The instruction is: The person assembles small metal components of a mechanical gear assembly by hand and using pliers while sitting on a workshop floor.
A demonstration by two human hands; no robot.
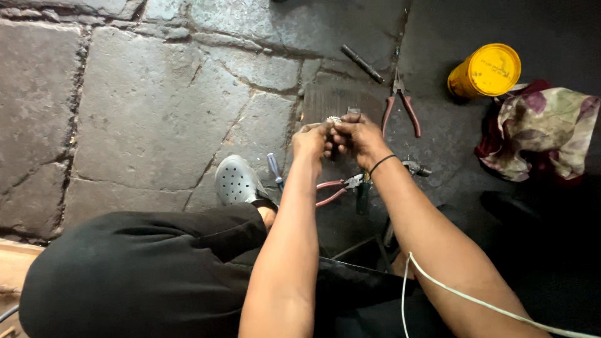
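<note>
Both my hands meet over the stone floor, just above a dark ribbed block (332,97). My left hand (311,139) and my right hand (355,136) together pinch a small shiny metal part (333,119) between their fingertips. A black band sits on my right wrist. Below my hands lie red-handled pliers (338,188) and a blue-handled screwdriver (275,169). A second pair of red-handled pliers (401,106) lies to the right of my hands.
A yellow can (485,71) lies on its side at the upper right beside a flowered cloth (541,134). A dark metal rod (362,63) rests on the stone. My grey perforated clog (236,181) and black-trousered knee are at the lower left. A white cord (476,300) crosses my right forearm.
</note>
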